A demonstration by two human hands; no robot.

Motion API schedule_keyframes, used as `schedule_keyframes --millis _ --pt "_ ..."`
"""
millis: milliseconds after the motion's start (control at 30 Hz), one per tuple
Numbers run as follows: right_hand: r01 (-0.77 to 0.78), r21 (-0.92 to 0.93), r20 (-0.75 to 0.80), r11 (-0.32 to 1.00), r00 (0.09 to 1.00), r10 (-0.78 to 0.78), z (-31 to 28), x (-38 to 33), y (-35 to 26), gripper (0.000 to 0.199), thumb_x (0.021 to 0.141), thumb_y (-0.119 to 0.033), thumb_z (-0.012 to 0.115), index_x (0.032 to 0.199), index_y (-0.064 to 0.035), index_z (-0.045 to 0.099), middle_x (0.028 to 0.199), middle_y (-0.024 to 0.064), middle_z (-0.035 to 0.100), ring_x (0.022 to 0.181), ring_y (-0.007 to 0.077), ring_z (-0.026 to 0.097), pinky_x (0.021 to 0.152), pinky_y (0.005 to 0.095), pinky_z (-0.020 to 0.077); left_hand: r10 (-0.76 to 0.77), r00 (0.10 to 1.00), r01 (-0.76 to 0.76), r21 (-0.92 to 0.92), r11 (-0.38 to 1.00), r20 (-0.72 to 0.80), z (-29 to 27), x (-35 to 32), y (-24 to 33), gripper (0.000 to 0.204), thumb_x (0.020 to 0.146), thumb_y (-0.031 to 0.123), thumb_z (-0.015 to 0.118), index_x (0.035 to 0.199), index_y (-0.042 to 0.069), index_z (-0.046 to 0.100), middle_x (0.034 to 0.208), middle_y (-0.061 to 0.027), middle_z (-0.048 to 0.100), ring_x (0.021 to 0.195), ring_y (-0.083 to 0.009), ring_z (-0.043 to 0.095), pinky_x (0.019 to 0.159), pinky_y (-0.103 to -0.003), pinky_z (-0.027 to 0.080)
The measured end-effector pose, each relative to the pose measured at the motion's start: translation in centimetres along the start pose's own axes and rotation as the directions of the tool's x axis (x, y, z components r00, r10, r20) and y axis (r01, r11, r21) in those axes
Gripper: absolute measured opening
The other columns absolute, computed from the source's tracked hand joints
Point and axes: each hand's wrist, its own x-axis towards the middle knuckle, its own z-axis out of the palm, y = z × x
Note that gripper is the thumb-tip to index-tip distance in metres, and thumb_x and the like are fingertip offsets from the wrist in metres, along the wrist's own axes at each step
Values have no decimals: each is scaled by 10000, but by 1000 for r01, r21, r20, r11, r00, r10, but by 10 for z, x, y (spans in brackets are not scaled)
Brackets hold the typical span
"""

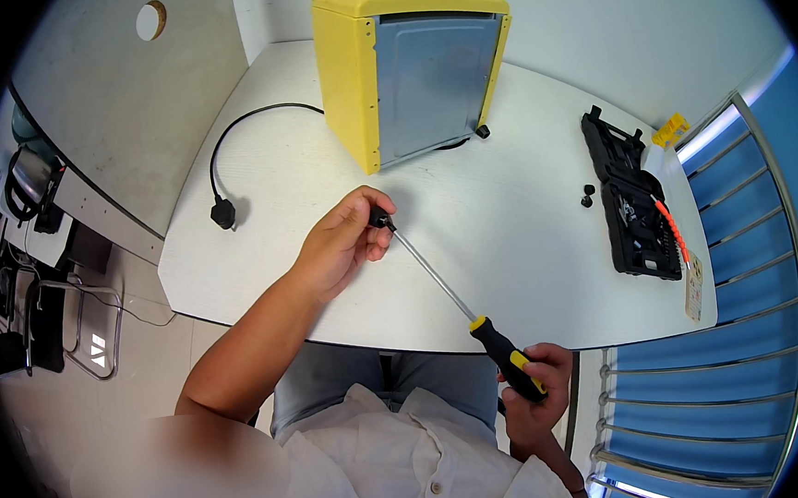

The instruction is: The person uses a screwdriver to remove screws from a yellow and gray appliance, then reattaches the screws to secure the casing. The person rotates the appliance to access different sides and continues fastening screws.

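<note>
A long screwdriver (464, 314) with a black and yellow handle and a thin metal shaft stretches over the near edge of the white table (507, 204). The right hand (538, 383) is closed around the handle, just off the table edge. The left hand (343, 244) pinches a small black piece (379, 218) at the tip with its fingers curled in. To the right lies an open black tool case (632, 200) with bits and an orange part inside. Two small black bits (588, 195) sit beside it. Farther back stands a yellow box appliance (409, 68) with a grey metal back. Its black cord and plug (222, 210) lie on the table to the left.
</note>
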Motion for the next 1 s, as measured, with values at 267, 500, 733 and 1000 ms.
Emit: schedule_keyframes --millis 267,500,733,1000 --pt "50 -130 52 990 998 -44 -4 -2 -11 357 730 -38 696 1057 -67 555 1135 176 477 920 225 531 736 297 475 0 1000 0 -11 1000 2 -2 1 -2 377 983 443 405 1035 83 508 811 -17 525 649 -82 492 615 -199 418" --pt "97 -166 65 981 994 -87 -4 -1 -15 379 730 -23 696 1077 -66 552 1143 177 473 890 204 533 699 275 474 -4 1000 4 -12 1000 -2 -1 1 -1 376 982 442 409 1035 83 510 803 -15 530 645 -82 490 619 -201 419" --pt "160 -248 103 955 985 -138 -4 10 -26 388 724 -8 696 1081 -56 551 1144 176 475 873 195 536 687 263 474 1 1000 -1 33 999 1 -3 0 -2 384 970 458 431 1033 88 514 823 -9 526 660 -72 491 634 -194 422" --pt "152 -236 93 960 987 -133 0 9 -25 364 720 3 690 1057 -48 561 1145 173 480 883 203 537 698 268 477 -11 1000 12 154 988 -7 0 -2 -1 404 949 471 476 1033 78 519 843 -8 519 675 -40 484 651 -183 423"
